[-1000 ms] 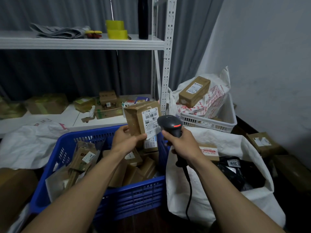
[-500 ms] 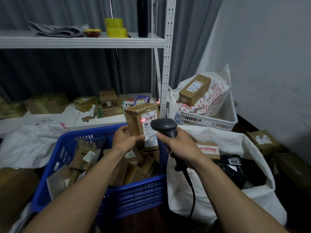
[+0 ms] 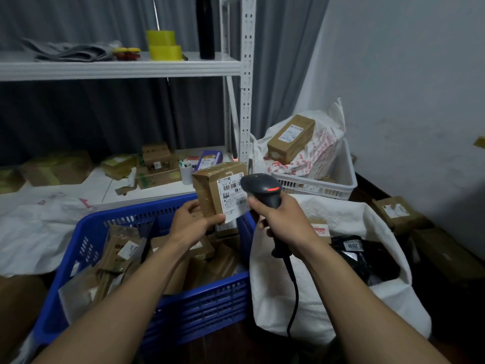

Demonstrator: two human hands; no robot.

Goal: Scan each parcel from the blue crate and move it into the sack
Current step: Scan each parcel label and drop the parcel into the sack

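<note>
My left hand [image 3: 193, 223] grips a small brown cardboard parcel [image 3: 214, 191] by its lower edge, holding it upright above the blue crate [image 3: 199, 308], with the white label facing right. My right hand [image 3: 284, 222] grips a black corded barcode scanner [image 3: 262, 186], whose head sits right beside the label and whose red light shows on top. The crate holds several more brown parcels and padded envelopes. To the right stands the open white sack [image 3: 341, 298], with a boxed parcel and black bagged parcels inside.
A white basket [image 3: 333, 187] behind the sack holds a printed bag and a long brown box. White shelving [image 3: 246, 101] stands behind the crate, with boxes on its low shelf and tape rolls above. More boxes lie by the right wall. White sacking is spread at the left.
The scanner has risen a little and moved closer to the parcel's label. The red scan dot seen on the label half a second ago no longer shows. The parcel stays in my left hand.
</note>
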